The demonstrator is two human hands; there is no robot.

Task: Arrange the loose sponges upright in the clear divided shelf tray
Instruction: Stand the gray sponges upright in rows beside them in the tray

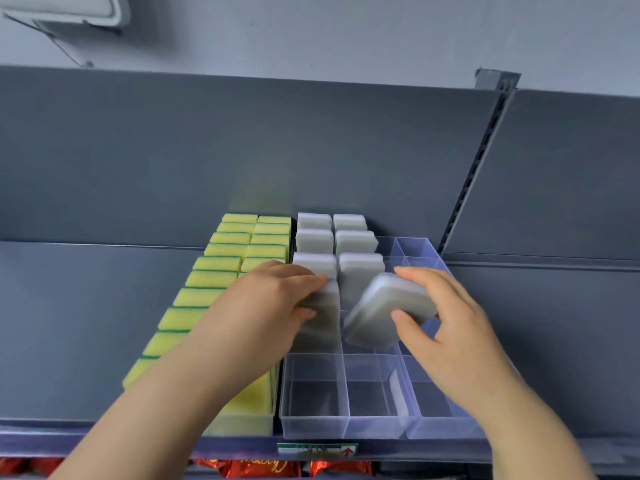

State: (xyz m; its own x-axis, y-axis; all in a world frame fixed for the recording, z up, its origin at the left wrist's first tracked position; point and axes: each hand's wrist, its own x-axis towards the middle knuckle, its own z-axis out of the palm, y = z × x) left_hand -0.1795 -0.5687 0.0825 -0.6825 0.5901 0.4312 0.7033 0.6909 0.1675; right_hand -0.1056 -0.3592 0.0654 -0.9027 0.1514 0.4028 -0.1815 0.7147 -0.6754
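Note:
A clear divided tray (313,420) sits on a grey shelf. Several white-grey sponges (353,242) stand upright in its rear compartments, in two columns. My left hand (273,306) grips an upright white-grey sponge (323,320) in the left column, thumb on its front face. My right hand (446,327) holds another white-grey sponge (384,306) tilted above the middle column, thumb beneath and fingers across its far edge. The front compartments and the right column hold nothing.
Rows of yellow sponges with green backing (221,265) fill the tray to the left. The grey shelf back panel (242,150) rises behind. A slotted upright (474,174) stands at right. Red packets (263,467) lie on the shelf below.

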